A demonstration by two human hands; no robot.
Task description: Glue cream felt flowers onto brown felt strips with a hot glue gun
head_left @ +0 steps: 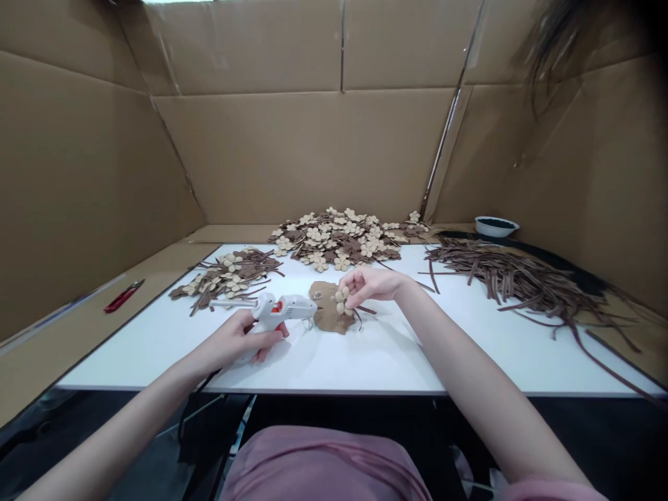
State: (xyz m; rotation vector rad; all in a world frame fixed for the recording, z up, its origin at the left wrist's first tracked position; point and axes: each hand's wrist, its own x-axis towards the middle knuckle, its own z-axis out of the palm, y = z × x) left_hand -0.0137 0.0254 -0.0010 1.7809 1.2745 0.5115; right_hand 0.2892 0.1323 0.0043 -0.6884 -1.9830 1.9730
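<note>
A white hot glue gun [284, 312] with a red trigger is gripped in my left hand [255, 334]. A pale glue stick sticks out of its left end, and its right end reaches the edge of a brown rounded felt-like piece [330, 319]. That piece lies flat on the white board. Over its right side, my right hand [365, 287] pinches a beige flower [342, 299] between thumb and fingers. Dark brown strips [369, 311] stick out to the right from beneath the flower. Whether the flower touches the brown piece, I cannot tell.
A heap of beige and brown flowers [334, 236] lies at the back. Flowers with strip stems [229, 275] are piled at left, loose brown strips [511, 275] at right. A white bowl [497, 226] stands back right, a red cutter [124, 296] far left. Cardboard walls [303, 153] surround the board [167, 355].
</note>
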